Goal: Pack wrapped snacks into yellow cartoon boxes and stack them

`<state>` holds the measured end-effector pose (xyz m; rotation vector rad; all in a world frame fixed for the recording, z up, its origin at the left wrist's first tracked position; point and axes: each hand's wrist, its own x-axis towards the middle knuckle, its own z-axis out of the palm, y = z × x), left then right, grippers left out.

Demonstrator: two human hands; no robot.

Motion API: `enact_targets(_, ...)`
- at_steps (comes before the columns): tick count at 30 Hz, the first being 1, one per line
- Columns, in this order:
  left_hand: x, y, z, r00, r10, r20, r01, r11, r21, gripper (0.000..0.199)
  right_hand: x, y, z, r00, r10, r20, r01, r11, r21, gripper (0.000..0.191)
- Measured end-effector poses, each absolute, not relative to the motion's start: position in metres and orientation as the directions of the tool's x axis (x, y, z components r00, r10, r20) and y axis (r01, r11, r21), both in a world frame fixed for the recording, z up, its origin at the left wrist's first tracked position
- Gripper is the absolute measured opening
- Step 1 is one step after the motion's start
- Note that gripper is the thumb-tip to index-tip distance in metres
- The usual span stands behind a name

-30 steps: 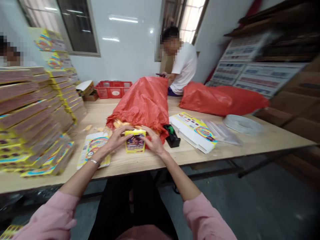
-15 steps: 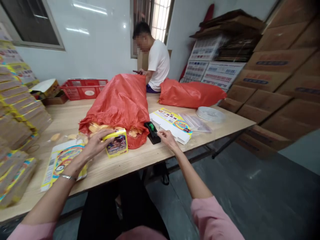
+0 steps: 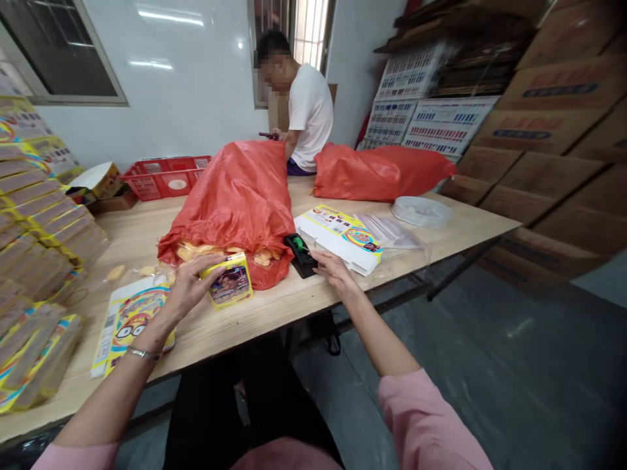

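Observation:
My left hand (image 3: 192, 284) is closed around the left side of a small yellow box (image 3: 230, 282) with a dark picture on its front. The box stands upright near the table's front edge. Just right of it sits a black tape dispenser (image 3: 304, 264) with a green core. At its end my right hand (image 3: 334, 269) pinches the tape; the strip itself is thin and barely visible. Behind the yellow box lies an open red sack (image 3: 235, 196), yellow wrapped pieces (image 3: 196, 250) showing at its mouth. Flat printed cartons (image 3: 130, 320) lie beneath my left forearm.
Stacked yellow boxes (image 3: 34, 215) line the left side. Another printed carton (image 3: 337, 235), clear bags (image 3: 386, 230) and a round plastic lid (image 3: 422, 211) lie to the right. A second red sack (image 3: 382, 173) and a red basket (image 3: 166, 179) stand behind. A person (image 3: 308, 111) sits across the table.
The view has shifted slightly. My right hand's fingers have moved a little at the dispenser's end and look less tightly bunched. My left hand still holds the yellow box in about the same place.

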<state>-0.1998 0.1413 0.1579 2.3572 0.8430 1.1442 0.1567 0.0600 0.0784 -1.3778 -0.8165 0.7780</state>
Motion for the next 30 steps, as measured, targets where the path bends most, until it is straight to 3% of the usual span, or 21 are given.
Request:
enact_targets(9, -0.201, 0.140, 0.155, 0.545, 0.619, 0.565, 0.373, -0.783, 0.498, 0.039, 0.140, 0.042, 0.055, 0.659, 0.728, 0.190, 0.224, 0.051, -0.973, 0.024)
enact_targets(15, -0.202, 0.130, 0.153, 0.561, 0.571, 0.599, 0.329, -0.818, 0.472, 0.036, 0.097, 0.019, 0.069, 0.657, 0.706, 0.265, 0.302, 0.075, -0.950, 0.025)
enact_targets(19, -0.200, 0.122, 0.154, 0.528, 0.592, 0.609, 0.362, -0.806, 0.469, 0.031, 0.022, 0.015, 0.103, 0.480, 0.843, 0.242, 0.112, 0.215, -0.970, 0.034)
enact_targets(24, -0.200, 0.117, 0.156, 0.557, 0.606, 0.568, 0.380, -0.794, 0.474, 0.031, -0.055, 0.043, 0.137, 0.368, 0.912, 0.180, -0.171, 0.257, -0.951, 0.035)
enact_targets(30, -0.202, 0.122, 0.147, 0.530, 0.629, 0.569, 0.387, -0.776, 0.497, 0.047, -0.076, 0.068, 0.142, 0.415, 0.904, 0.103, -0.213, 0.207, -0.955, 0.034)
